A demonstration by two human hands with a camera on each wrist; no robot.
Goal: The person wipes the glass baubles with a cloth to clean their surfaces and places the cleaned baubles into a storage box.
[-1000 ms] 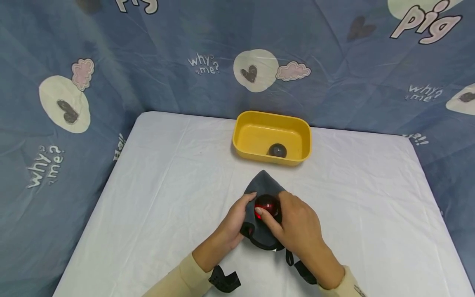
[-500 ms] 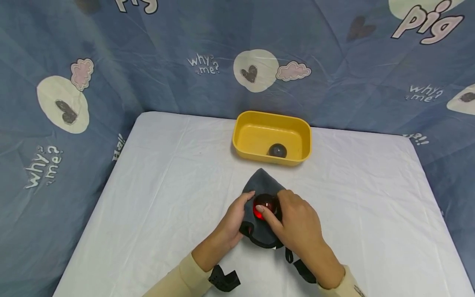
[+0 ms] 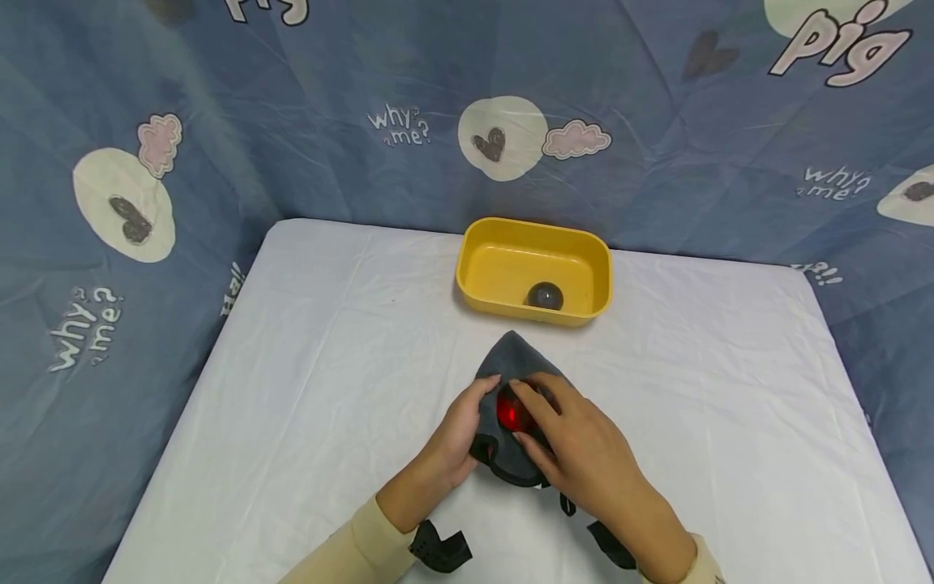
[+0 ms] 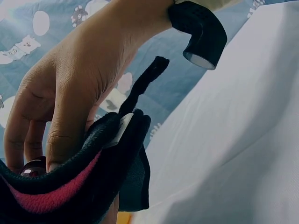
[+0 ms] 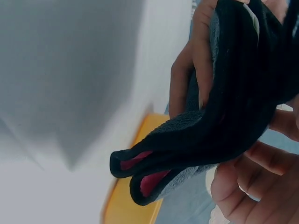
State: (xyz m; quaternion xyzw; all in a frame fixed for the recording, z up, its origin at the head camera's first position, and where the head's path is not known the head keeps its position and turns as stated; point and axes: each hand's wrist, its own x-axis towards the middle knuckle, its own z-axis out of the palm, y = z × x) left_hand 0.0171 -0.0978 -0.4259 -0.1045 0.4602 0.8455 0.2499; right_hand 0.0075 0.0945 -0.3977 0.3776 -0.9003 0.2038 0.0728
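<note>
A folded dark grey fleecy cloth has black edging, a loop and a pink inner side, which shows in the left wrist view. My left hand grips its left side, thumb on top and the other fingers hidden beneath. On the cloth sits a glossy dark ball, glowing red on its left part. My right hand pinches that ball from the right, fingertips at its upper side and thumb at its lower edge. In the left wrist view the same right hand reaches down over the cloth's edge, where only part of the ball shows.
Behind the hands stands a yellow tray holding a dark grey ball. A white sheet covers the table. A blue printed curtain hangs behind and to the sides. Black straps hang near both wrists.
My right thumb has slid from the ball's face down to its lower edge, and the index finger has come over its upper side. The left hand and cloth have barely moved.
</note>
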